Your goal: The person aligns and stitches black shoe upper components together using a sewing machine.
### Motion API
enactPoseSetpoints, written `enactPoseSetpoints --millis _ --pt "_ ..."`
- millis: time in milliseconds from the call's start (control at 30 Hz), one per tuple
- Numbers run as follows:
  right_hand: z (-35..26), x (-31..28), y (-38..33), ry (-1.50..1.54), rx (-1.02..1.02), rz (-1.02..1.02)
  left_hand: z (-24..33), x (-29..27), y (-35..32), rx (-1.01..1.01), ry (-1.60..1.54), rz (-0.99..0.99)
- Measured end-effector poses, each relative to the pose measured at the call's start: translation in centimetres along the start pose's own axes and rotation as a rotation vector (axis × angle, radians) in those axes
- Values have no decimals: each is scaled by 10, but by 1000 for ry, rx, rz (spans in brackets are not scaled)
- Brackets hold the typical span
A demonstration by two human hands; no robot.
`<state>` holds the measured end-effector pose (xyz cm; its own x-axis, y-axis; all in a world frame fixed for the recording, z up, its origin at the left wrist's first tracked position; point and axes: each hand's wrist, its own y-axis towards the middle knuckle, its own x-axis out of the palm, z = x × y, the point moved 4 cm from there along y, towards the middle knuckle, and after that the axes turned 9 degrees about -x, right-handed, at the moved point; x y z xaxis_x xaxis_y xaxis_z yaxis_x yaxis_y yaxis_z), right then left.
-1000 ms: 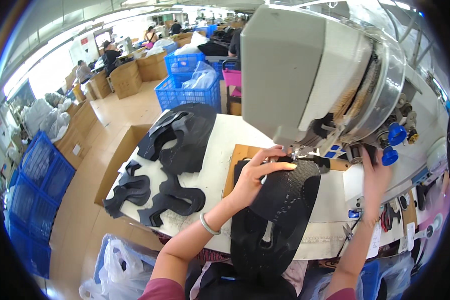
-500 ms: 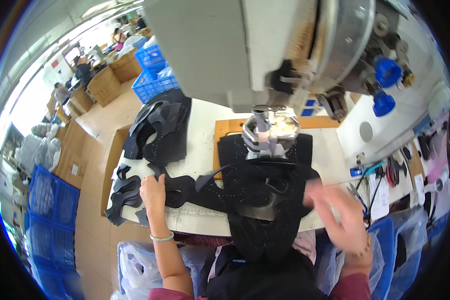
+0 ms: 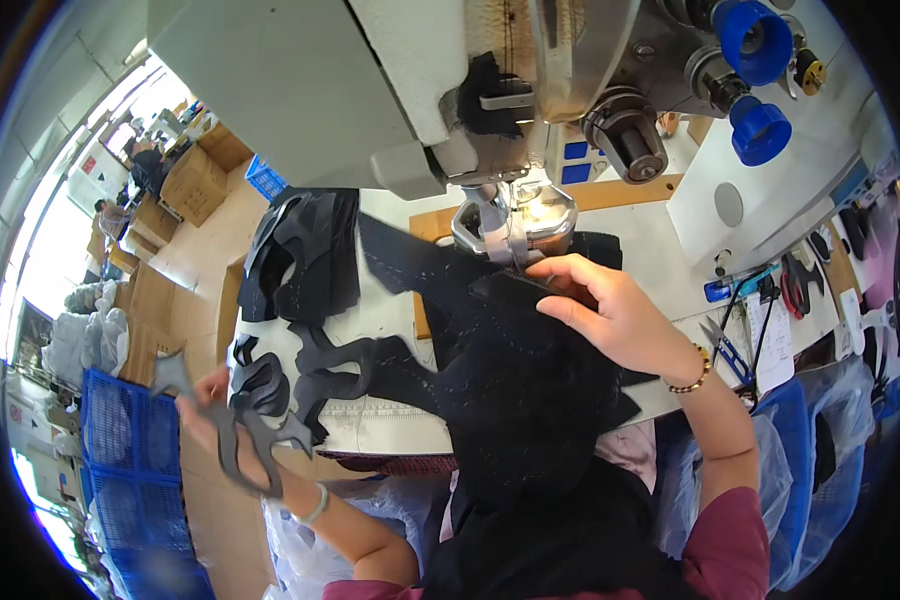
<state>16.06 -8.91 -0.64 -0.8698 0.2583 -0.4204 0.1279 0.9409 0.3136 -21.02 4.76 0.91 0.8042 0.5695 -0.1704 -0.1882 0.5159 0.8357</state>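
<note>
Head view is showing the right hand (image 3: 620,315) lying flat on the large black fabric panel (image 3: 530,380), fingers spread and pressing it down just in front of the presser foot (image 3: 510,245) of the industrial sewing machine (image 3: 390,90). Half a second ago this hand was blurring through the air off to the right; now it is settling on the cloth at the needle, so the panel is being steadied where the stitching happens. The panel is draping from the machine bed over the front edge of the desk (image 3: 390,430) toward the person's lap.

The left hand (image 3: 205,400) is lifting a small grey cut piece (image 3: 235,435), curved and pronged, off the desk's left edge. Its grip is closing on the piece's upper part, though motion blur is making the exact finger hold hard to read. A moment earlier this hand was resting among the loose black cut pieces (image 3: 300,365) on the desk; now it is holding one clear of them, which suggests the next part is being brought toward the panel.

A stack of black pieces (image 3: 305,250) is sitting further back, blue crates (image 3: 120,440) are standing on the floor at left, and scissors (image 3: 725,345) are lying at the right.
</note>
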Motion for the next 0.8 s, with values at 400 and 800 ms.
enactPoseSetpoints --millis 400,800 --pt "6 -5 10 205 -92 -39 149 130 -112 -390 -89 -888" --pt "-64 -58 7 -571 -573 77 195 142 -27 -29 -413 -1157"
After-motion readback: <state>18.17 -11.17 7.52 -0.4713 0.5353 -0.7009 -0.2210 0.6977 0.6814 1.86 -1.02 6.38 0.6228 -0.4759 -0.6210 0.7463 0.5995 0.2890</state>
